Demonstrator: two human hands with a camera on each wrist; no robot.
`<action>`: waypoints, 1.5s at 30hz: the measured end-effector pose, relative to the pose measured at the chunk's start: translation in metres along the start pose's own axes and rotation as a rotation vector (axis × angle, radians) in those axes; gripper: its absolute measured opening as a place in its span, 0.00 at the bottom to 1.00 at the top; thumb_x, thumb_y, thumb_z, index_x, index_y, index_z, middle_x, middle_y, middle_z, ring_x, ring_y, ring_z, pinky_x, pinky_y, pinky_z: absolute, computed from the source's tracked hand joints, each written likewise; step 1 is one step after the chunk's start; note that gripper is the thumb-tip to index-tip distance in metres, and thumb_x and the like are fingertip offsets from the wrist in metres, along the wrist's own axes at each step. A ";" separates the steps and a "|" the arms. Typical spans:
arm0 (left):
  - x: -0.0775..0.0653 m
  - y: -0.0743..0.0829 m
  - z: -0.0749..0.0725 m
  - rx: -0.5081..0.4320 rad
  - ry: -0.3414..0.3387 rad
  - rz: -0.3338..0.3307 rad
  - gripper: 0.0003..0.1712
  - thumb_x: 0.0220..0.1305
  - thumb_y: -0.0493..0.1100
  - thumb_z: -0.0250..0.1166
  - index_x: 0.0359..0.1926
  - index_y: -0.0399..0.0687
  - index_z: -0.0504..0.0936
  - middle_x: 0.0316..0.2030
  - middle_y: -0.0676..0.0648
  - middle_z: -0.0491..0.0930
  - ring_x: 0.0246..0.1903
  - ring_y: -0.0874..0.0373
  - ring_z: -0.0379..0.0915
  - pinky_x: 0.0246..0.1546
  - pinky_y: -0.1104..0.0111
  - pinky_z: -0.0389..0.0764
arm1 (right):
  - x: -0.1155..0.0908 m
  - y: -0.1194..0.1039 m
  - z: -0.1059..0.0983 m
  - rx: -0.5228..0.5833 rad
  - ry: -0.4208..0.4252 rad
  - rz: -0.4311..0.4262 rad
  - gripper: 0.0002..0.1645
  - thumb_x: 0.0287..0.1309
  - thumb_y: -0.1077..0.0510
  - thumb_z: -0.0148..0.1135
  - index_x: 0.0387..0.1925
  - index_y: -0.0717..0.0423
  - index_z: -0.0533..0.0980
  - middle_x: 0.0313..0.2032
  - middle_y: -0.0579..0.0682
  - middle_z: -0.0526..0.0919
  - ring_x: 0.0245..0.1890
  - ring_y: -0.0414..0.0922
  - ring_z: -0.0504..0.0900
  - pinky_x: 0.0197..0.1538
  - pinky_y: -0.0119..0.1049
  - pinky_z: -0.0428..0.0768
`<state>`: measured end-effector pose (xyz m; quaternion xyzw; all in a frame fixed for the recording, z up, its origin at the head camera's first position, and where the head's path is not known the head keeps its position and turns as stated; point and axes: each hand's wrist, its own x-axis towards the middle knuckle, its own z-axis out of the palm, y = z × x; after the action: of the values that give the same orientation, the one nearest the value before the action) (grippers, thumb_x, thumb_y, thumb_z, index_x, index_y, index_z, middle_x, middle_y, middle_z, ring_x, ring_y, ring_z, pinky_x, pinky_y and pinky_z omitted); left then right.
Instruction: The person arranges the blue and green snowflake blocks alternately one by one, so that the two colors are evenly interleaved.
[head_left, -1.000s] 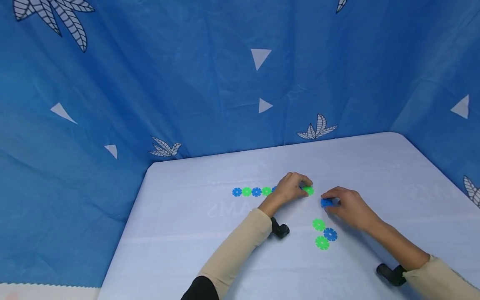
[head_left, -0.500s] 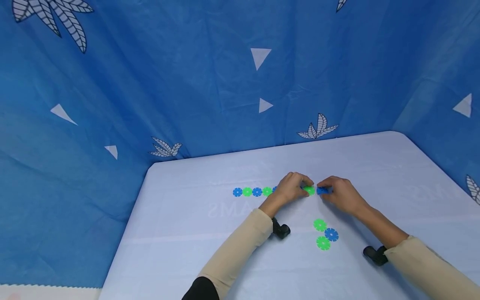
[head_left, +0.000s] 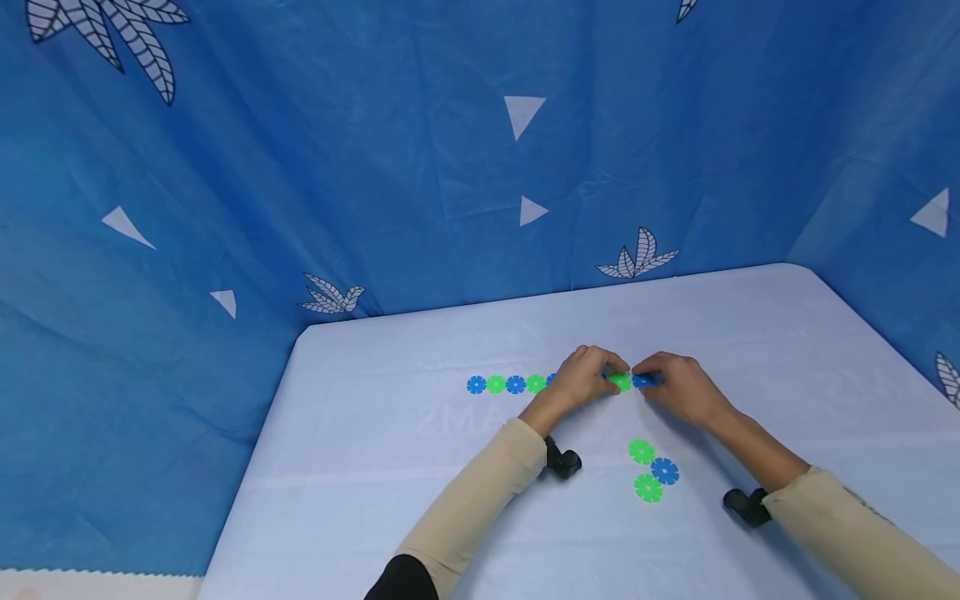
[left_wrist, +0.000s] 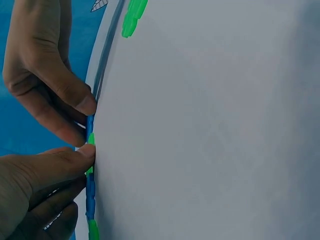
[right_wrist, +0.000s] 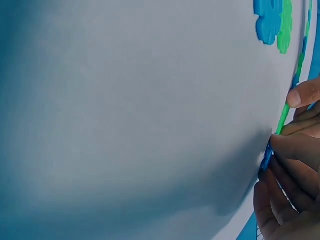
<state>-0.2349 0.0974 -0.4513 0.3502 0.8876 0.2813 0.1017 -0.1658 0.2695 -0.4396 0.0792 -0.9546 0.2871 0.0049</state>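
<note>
In the head view my left hand [head_left: 581, 377] pinches the green notched disc [head_left: 622, 382] at the right end of a row of alternating blue and green discs. My right hand [head_left: 686, 390] holds a blue notched disc [head_left: 643, 380] between thumb and fingers, its edge right at that green disc's edge. The left part of the row shows a blue disc [head_left: 476, 385] and a green disc [head_left: 496, 384]; the left hand hides its middle. In the left wrist view, the green disc [left_wrist: 91, 138] and the held blue disc [left_wrist: 90, 122] line up edge-on.
Nearer the person, two loose green discs [head_left: 648, 488] and a blue disc [head_left: 664, 471] lie together on the white tabletop [head_left: 360, 467]. A blue patterned curtain [head_left: 420, 167] stands behind and beside the table. Black wrist mounts [head_left: 562, 461] hang below both forearms.
My right hand has carried the blue disc left and away from the person, up to the green disc at the row's end. The left hand has stayed in place.
</note>
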 end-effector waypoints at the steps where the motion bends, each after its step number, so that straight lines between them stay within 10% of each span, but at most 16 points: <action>1: 0.000 0.000 0.000 0.003 -0.001 -0.002 0.18 0.55 0.39 0.75 0.48 0.49 0.88 0.47 0.56 0.85 0.52 0.67 0.76 0.55 0.78 0.70 | 0.000 0.000 0.000 0.000 0.001 -0.001 0.18 0.53 0.70 0.68 0.48 0.70 0.81 0.48 0.66 0.81 0.52 0.65 0.78 0.54 0.59 0.75; 29: -0.004 0.003 -0.004 0.011 -0.023 0.001 0.20 0.57 0.38 0.74 0.52 0.49 0.86 0.50 0.56 0.84 0.53 0.67 0.75 0.56 0.77 0.70 | -0.006 -0.002 -0.001 0.047 -0.033 0.036 0.28 0.53 0.62 0.71 0.55 0.70 0.77 0.57 0.68 0.77 0.61 0.67 0.70 0.59 0.64 0.69; 45: -0.005 0.003 -0.003 0.000 -0.028 0.014 0.20 0.57 0.37 0.73 0.52 0.47 0.86 0.50 0.54 0.84 0.52 0.66 0.76 0.55 0.77 0.71 | -0.053 -0.018 -0.001 0.057 0.050 -0.036 0.27 0.54 0.63 0.71 0.56 0.65 0.77 0.56 0.66 0.77 0.54 0.65 0.76 0.51 0.60 0.78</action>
<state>-0.2308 0.0943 -0.4473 0.3602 0.8837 0.2773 0.1120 -0.1110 0.2630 -0.4318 0.0891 -0.9441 0.3158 0.0315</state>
